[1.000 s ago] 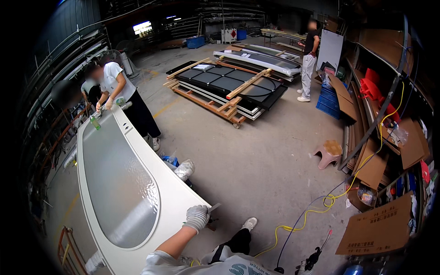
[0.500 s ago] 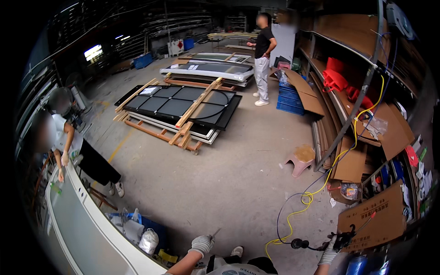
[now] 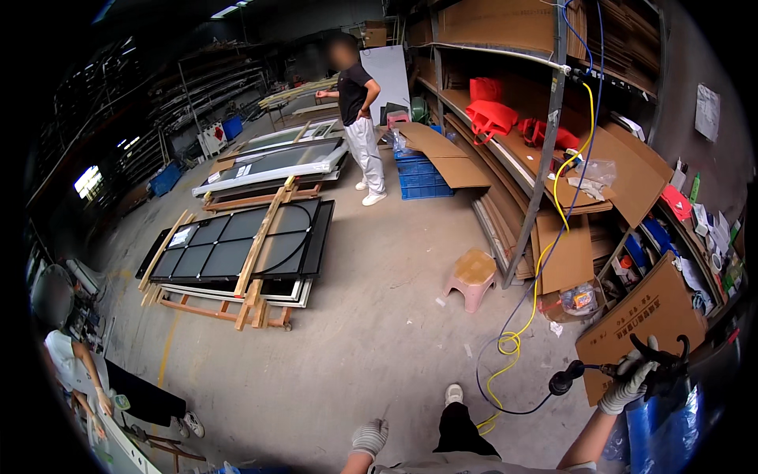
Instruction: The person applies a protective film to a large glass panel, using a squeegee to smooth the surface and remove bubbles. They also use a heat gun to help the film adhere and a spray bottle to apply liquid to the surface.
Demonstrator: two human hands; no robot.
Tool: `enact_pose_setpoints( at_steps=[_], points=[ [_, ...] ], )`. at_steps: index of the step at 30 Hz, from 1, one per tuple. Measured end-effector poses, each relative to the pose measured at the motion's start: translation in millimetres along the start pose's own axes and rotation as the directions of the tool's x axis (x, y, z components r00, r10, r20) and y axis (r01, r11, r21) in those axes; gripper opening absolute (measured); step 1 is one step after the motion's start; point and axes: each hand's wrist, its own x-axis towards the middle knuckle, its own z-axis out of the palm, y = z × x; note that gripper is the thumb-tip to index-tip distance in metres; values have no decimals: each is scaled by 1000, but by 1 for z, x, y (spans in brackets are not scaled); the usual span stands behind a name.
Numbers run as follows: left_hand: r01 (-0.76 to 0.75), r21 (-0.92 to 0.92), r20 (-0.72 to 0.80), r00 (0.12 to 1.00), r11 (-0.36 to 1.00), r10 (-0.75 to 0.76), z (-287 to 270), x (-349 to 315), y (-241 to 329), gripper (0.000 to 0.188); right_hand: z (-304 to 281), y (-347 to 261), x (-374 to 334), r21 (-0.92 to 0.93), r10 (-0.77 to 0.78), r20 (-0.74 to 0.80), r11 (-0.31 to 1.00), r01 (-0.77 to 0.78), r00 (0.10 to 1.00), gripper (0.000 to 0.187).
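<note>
My left hand (image 3: 370, 437), in a grey-and-white striped glove, is low in front of my body with its fingers curled closed. Whatever it holds is too small to make out. My right hand (image 3: 628, 387), also gloved, reaches out to the right. Its fingers are closed around a black object with curved hooks (image 3: 671, 365), whose exact kind I cannot tell. Beside that hand, a dark cable with a round black connector (image 3: 564, 379) hangs and runs down to the floor. Behind the hooked object leans a printed cardboard sheet (image 3: 632, 340).
A pink stool (image 3: 471, 280) stands by the metal shelving (image 3: 545, 158). Yellow and blue cords (image 3: 509, 344) trail over the floor. Framed panels (image 3: 229, 249) lie stacked on wood. One person (image 3: 363, 118) stands beyond; another (image 3: 79, 371) works at a white-framed panel at lower left.
My view has swung to the right. My right hand has risen with the black hooked object, drawing the cable along. The thin tool seen at my left hand earlier no longer shows clearly.
</note>
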Motion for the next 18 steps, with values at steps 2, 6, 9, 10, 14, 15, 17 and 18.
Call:
enact_pose_setpoints(
  at_steps=[2, 6, 9, 10, 14, 15, 17, 18],
  points=[
    [-8, 6, -42, 999, 1000, 8, 28, 44, -7, 44, 20, 26, 21, 5, -51, -22, 999, 51, 998, 52],
    [-62, -112, -18, 998, 992, 60, -12, 125, 27, 58, 99, 67, 66, 143, 23, -162, 990, 0, 986, 60],
    [-154, -252, -159, 980, 955, 116, -61, 160, 83, 53, 152, 107, 123, 192, -87, -182, 974, 122, 980, 57],
    [-177, -273, -164, 977, 946, 136, -73, 179, 98, 49, 159, 118, 142, 262, -75, -170, 958, 119, 983, 57],
    [-59, -363, -96, 995, 930, 26, -87, 273, 95, 43, 228, 142, 205, 343, -163, -142, 917, 203, 976, 60],
    [3, -335, -51, 998, 942, -22, -70, 294, 75, 46, 247, 149, 218, 303, -175, -152, 929, 214, 973, 60],
    [93, -359, -32, 993, 929, -111, -43, 317, 49, 58, 272, 164, 242, 363, -211, -79, 904, 225, 974, 61],
    [88, -330, -41, 993, 940, -108, -35, 328, 32, 58, 287, 167, 255, 389, -239, -76, 887, 249, 968, 62]
  ],
)
